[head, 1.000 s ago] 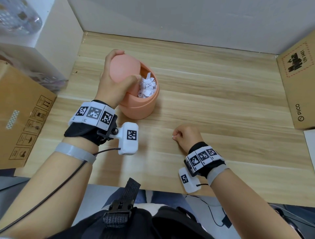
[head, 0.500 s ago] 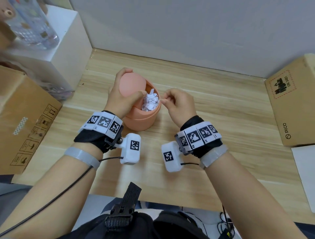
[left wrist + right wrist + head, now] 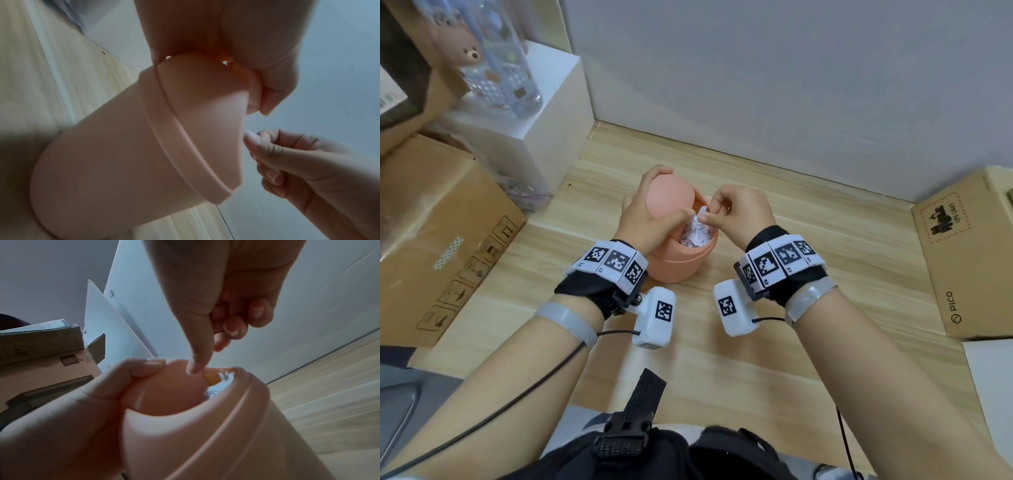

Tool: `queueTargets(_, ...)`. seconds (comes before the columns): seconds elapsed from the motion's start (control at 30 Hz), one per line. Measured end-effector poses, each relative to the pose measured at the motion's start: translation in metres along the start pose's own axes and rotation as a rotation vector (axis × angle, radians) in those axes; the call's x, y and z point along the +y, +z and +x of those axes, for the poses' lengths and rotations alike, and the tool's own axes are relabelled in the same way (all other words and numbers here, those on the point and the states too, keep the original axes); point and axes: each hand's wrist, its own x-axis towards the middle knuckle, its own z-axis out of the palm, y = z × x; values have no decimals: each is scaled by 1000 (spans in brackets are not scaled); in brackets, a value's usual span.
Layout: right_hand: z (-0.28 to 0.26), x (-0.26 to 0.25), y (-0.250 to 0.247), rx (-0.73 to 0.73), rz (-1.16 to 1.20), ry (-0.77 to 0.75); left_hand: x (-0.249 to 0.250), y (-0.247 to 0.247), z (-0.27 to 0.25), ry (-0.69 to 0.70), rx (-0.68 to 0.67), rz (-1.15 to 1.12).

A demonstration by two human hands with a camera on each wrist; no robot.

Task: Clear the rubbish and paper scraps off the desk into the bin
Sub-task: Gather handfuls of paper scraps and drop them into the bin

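A small pink bin (image 3: 681,267) stands mid-desk, filled with white paper scraps (image 3: 695,238) that rise to its mouth. My left hand (image 3: 650,212) grips the bin's domed swing lid (image 3: 671,195), thumb at the opening's edge, and holds it tipped back. My right hand (image 3: 736,212) hovers over the opening with fingers curled and its thumb tip at the top of the pile. In the right wrist view the right hand (image 3: 216,305) shows no scrap between its fingers, and the left hand (image 3: 82,402) grips the lid (image 3: 164,394). The left wrist view shows the bin (image 3: 102,162) from below.
A large cardboard box (image 3: 441,240) flanks the desk on the left, beside a white box (image 3: 527,113) carrying a clear bottle (image 3: 496,68). A PICO cardboard box (image 3: 969,257) and a white sheet (image 3: 993,377) sit at the right. The wall lies close behind the bin.
My right hand rose from the desk front, where it lay as a fist, and travelled left and forward to the bin's opening. The left hand has stayed on the lid.
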Motion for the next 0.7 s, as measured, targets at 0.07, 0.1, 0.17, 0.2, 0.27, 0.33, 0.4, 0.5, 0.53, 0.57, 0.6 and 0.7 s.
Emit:
queueTargets(0.07,1,2,-2,-35,-17,-22,0,0,1,-2,-3,4)
queueTargets(0.1,1,3,-3,-48,-22,-39,0,0,1,-1,-3,4)
queueTargets(0.17,0,4,-5,-44,-26,-74,-1,0,1,3,-3,2)
queueTargets(0.2,0,6,-6,-37,-31,-89,-1,0,1,2,-3,2)
queueTargets(0.27,-2,8,-8,-34,-37,-107,-1,0,1,-4,-2,-1)
queueTargets(0.33,-5,9,-11,-22,-22,-112,0,0,1,-4,-1,0)
queueTargets(0.4,-8,10,-12,7,5,-115,-1,0,1,-2,-2,-1)
queueTargets(0.5,-14,5,-12,-14,-21,-155,-1,0,1,-6,-3,2)
queueTargets(0.53,-16,3,-12,-67,-59,-203,-2,0,1,-4,-3,2)
queueTargets(0.57,-17,1,-11,-139,-133,-262,-3,-1,1,-5,-2,2)
queueTargets(0.6,-19,1,-8,-253,-247,-323,-3,-1,1,-2,-3,2)
queueTargets(0.7,-21,0,4,-490,-748,-450,-2,-1,1,-4,-10,-9)
